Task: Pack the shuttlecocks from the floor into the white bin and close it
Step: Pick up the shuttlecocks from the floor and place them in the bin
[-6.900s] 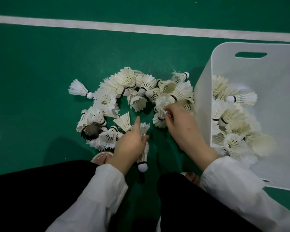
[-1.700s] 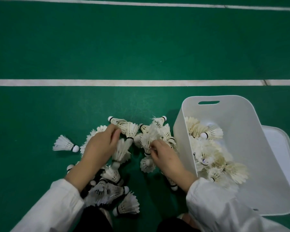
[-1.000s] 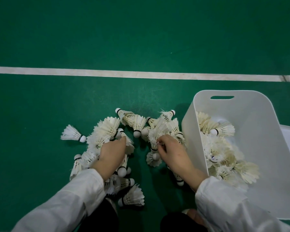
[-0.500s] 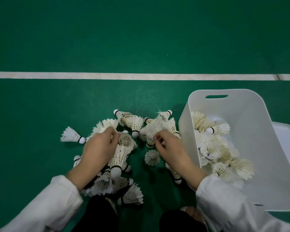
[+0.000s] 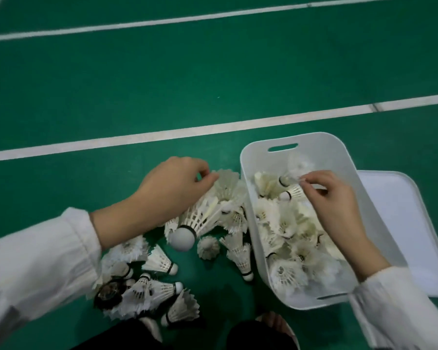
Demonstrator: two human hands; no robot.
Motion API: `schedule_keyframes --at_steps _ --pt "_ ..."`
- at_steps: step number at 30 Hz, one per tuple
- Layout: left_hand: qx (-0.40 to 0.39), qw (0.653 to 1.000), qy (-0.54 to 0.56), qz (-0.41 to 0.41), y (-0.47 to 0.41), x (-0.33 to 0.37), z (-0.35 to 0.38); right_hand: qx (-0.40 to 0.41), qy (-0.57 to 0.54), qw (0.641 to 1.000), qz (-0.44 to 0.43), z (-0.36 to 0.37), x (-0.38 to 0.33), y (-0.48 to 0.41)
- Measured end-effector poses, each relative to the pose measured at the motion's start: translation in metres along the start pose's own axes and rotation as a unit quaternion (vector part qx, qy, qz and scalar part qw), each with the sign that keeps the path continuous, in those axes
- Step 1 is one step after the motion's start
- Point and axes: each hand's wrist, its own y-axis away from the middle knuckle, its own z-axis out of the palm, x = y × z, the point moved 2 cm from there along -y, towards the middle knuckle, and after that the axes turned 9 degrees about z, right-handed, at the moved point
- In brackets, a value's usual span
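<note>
A pile of white feather shuttlecocks (image 5: pixel 159 261) lies on the green floor left of the white bin (image 5: pixel 344 157). The bin stands open and holds several shuttlecocks (image 5: pixel 286 231). My left hand (image 5: pixel 172 188) hangs above the pile, left of the bin's rim, its fingers shut on a bunch of shuttlecocks (image 5: pixel 208 215) with a cork base hanging down. My right hand (image 5: pixel 331 198) is over the inside of the bin, fingertips pinched at the feathers of a shuttlecock (image 5: pixel 292 192). The bin's white lid (image 5: pixel 402 223) lies flat on the floor under and to the right of the bin.
White court lines (image 5: pixel 162 135) cross the green floor beyond the pile. My dark trouser knees (image 5: pixel 258 337) and a sandalled foot (image 5: pixel 273 322) sit at the bottom edge, close to the bin's near corner. A dark worn shuttlecock (image 5: pixel 109 294) lies at the pile's left.
My right hand has moved from the pile on the floor to over the inside of the bin. My left hand has lifted a bunch of shuttlecocks up and right towards the bin. The camera tilted.
</note>
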Motion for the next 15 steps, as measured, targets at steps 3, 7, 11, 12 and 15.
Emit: schedule_keyframes --at_steps 3,7,11,12,15 --pt "0.014 1.0 0.007 0.007 -0.013 0.022 0.02 -0.026 0.025 0.999 0.01 0.013 0.021 -0.011" --pt "0.074 0.996 0.038 -0.025 -0.018 0.038 0.052 -0.051 0.067 0.996 -0.008 0.037 0.029 -0.029" --pt "0.118 0.987 0.087 -0.061 -0.01 0.04 0.078 -0.08 0.18 0.98 0.02 0.056 0.041 -0.042" --pt "0.126 0.985 0.1 -0.07 -0.008 0.04 0.082 -0.11 0.213 0.97 0.03 0.06 0.046 -0.042" --pt "0.125 0.983 0.106 -0.078 -0.006 0.041 0.091 -0.15 0.235 0.959 0.041 0.061 0.049 -0.037"
